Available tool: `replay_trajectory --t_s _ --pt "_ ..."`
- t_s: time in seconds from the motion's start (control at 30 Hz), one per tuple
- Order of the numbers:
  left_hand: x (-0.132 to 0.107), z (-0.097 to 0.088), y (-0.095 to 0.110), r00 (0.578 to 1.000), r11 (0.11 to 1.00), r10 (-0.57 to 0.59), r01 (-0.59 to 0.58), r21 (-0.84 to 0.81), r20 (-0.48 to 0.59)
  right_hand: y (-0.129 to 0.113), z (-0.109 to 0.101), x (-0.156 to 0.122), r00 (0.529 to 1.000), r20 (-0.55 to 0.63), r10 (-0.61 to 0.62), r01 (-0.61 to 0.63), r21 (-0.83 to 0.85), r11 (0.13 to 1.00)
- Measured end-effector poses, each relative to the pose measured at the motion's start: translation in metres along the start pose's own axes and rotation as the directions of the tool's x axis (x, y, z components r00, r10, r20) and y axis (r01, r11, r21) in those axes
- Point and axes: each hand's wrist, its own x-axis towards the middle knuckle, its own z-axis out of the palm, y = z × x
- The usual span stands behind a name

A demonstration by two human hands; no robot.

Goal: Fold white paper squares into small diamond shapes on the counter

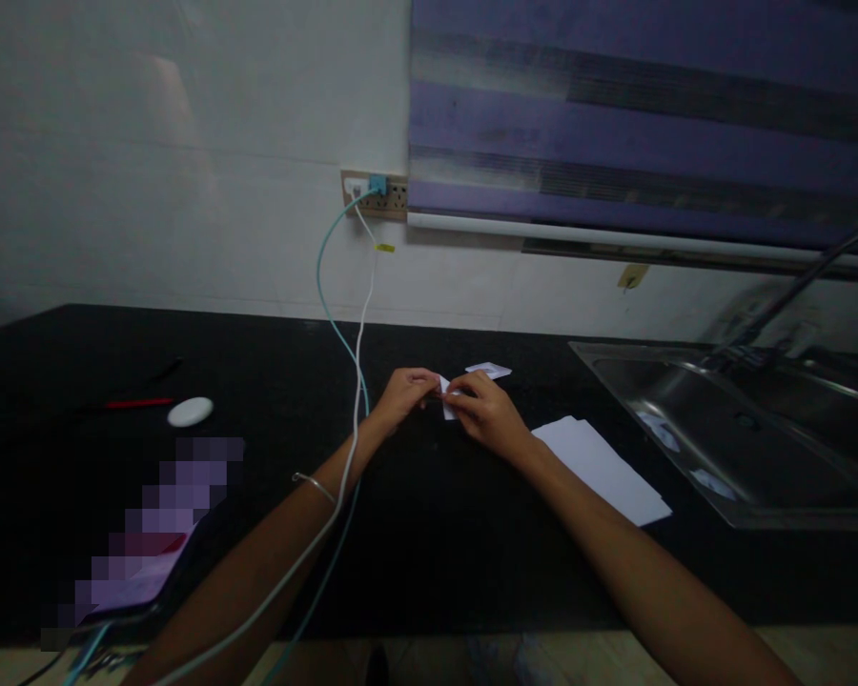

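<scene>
Both my hands meet over the black counter [429, 534], pinching a small folded piece of white paper [447, 401] between them. My left hand [402, 393] grips its left side with closed fingers. My right hand [487, 412] curls over its right side. Another small folded white paper [489, 370] lies just behind my right hand. A stack of white sheets [604, 467] lies on the counter to the right of my right wrist. A thin bracelet [315, 484] sits on my left forearm.
A steel sink [729, 429] with a tap is set in the counter at the right. White and teal cables [357, 362] hang from a wall socket [376, 191] across my left arm. A white oval object [190, 411], a red pen [139, 403] and a phone [150, 543] lie at the left.
</scene>
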Motion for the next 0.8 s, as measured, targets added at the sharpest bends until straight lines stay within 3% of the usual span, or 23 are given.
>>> replay_trajectory --t_s 0.17,0.37,0.5,0.63,0.8 --pt "-0.001 0.002 -0.003 0.995 0.962 -0.073 0.089 -0.258 0.071 0.001 0.001 -0.001 1.000 0.020 0.015 -0.016 0.015 1.000" --pt "-0.004 -0.002 0.001 0.987 0.935 -0.051 0.100 -0.340 0.150 0.006 0.003 -0.003 0.999 -0.012 0.048 -0.048 0.044 0.998" --pt "-0.001 -0.003 -0.001 0.989 0.948 -0.058 0.097 -0.304 0.134 0.007 0.003 -0.004 0.998 -0.004 0.055 -0.055 0.047 0.997" --pt "0.002 -0.001 -0.001 0.996 0.982 -0.081 0.086 -0.166 0.034 0.007 0.002 -0.004 0.997 0.005 0.076 -0.076 0.058 0.995" --pt "-0.001 0.001 0.009 1.000 1.000 -0.014 0.014 -0.013 -0.026 0.004 0.001 -0.003 0.995 0.023 0.094 -0.096 0.111 0.989"
